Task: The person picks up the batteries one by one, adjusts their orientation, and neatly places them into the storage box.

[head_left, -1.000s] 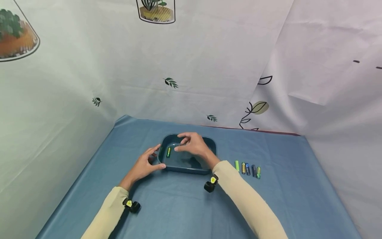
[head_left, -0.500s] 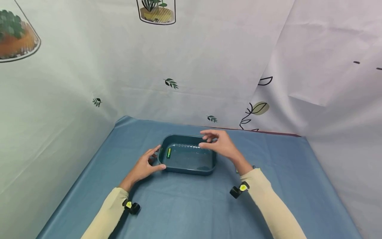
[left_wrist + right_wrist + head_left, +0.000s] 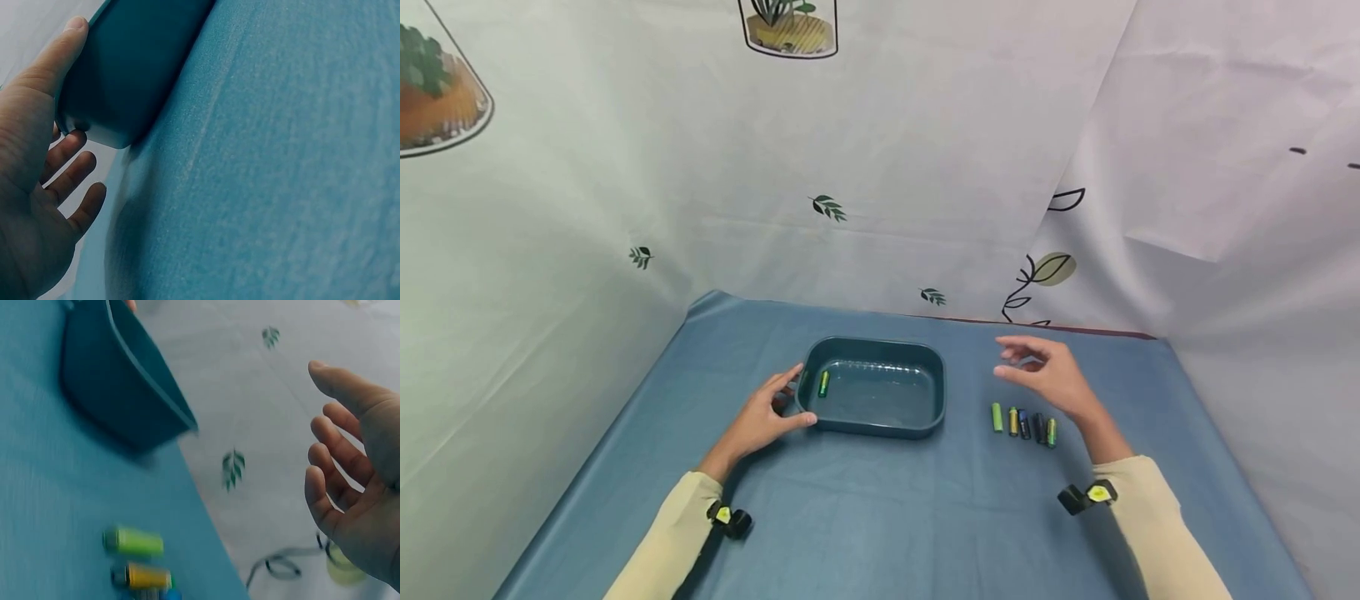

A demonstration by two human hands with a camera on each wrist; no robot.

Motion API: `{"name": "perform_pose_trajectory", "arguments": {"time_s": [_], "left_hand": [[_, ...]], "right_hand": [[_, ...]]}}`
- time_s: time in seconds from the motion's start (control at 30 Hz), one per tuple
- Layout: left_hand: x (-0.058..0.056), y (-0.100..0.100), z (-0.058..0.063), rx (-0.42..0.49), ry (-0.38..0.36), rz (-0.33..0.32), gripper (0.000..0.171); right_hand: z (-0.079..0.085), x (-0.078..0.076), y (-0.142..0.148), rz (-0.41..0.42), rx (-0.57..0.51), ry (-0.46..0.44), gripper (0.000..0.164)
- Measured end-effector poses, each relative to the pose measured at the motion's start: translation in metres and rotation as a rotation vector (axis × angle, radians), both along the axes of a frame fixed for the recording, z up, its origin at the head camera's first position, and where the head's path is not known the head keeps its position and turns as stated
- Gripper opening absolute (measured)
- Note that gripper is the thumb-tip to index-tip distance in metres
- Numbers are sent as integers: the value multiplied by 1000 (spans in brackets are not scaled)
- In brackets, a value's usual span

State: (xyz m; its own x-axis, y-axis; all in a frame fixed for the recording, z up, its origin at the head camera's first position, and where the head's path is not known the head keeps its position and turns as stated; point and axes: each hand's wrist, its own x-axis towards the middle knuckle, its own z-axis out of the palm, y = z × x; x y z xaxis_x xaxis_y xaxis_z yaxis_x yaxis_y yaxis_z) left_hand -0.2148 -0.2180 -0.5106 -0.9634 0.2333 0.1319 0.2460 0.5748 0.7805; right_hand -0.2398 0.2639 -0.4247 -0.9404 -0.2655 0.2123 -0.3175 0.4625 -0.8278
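Both hands show in the head view, set well apart. Left hand [image 3: 757, 418] holds the left end of a dark teal, glossy rectangular tray with rounded corners [image 3: 868, 429], thumb at its near left corner and fingers toward the far one, probably to keep it from sliding. Right hand [image 3: 1051, 375] is raised right of the tray, thumb and fingers loosely bent with a gap between them, holding nothing. One small green-and-yellow cylindrical battery [image 3: 823, 383] lies in the left part of the tray, pointing roughly near to far. Right of the tray, five more lie on the blue cloth-covered table [image 3: 850, 521]: from left, a lime-green battery [image 3: 997, 417], a gold-and-black battery [image 3: 1013, 422], a dark blue battery [image 3: 1025, 424], a blackish battery [image 3: 1040, 428] and a green-and-yellow battery [image 3: 1052, 432]. Their side-by-side row seems meant for easy picking by the right hand.

Left wrist view: the thumb lies against the rim, one fingertip touches or nearly touches the wall, and the other fingers hang free, suggesting a light steadying hold.

Right wrist view: the palm is bare, fingers slightly curved; the lime-green and gold-and-black ones lie below, others cut off.
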Motion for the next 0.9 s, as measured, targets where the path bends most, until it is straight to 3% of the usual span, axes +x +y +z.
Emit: {"name": "perform_pose_trajectory", "arguments": {"time_s": [0.4,0.9], "left_hand": [[0,0,2,1,9,-11,95],[-2,0,-1,-4,21,-6,96]], "right_hand": [[-37,26,70,-125,112,24,43],[-77,46,98,-139,222,43,42]]}}
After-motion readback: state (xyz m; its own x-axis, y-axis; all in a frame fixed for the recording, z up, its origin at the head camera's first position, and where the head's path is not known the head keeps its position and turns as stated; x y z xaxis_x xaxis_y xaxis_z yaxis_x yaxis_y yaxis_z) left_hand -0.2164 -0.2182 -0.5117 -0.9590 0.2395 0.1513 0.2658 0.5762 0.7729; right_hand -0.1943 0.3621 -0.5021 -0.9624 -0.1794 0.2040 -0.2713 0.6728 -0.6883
